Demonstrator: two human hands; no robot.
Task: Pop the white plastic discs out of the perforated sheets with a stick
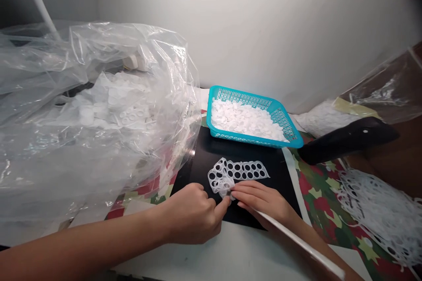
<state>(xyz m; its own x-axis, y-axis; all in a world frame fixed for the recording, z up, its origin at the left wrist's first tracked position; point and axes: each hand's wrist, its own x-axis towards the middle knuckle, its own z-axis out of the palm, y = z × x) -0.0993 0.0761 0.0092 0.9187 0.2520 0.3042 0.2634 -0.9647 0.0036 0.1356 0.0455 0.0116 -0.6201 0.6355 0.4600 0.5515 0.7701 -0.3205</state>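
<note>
A white plastic strip punched with rows of round holes (249, 170) lies on a black board (211, 147), its left end folded and bunched. My left hand (198, 213) is curled, with thumb and forefinger closed at the bunched end. From the other side my right hand (263, 202) meets it, fingers together and pressed on the same end. The fingertips of both hands nearly touch, and the small part between them is mostly hidden. A long thin white bar (303, 246) runs beside my right hand and wrist; I cannot tell whether it is held.
Behind the board stands a turquoise basket (253, 141) filled with small white pieces. A large clear plastic bag (158, 48) holding white sheets fills the left. At right are a black handle-like object (349, 138) and a heap of punched white strips (385, 215) on patterned cloth.
</note>
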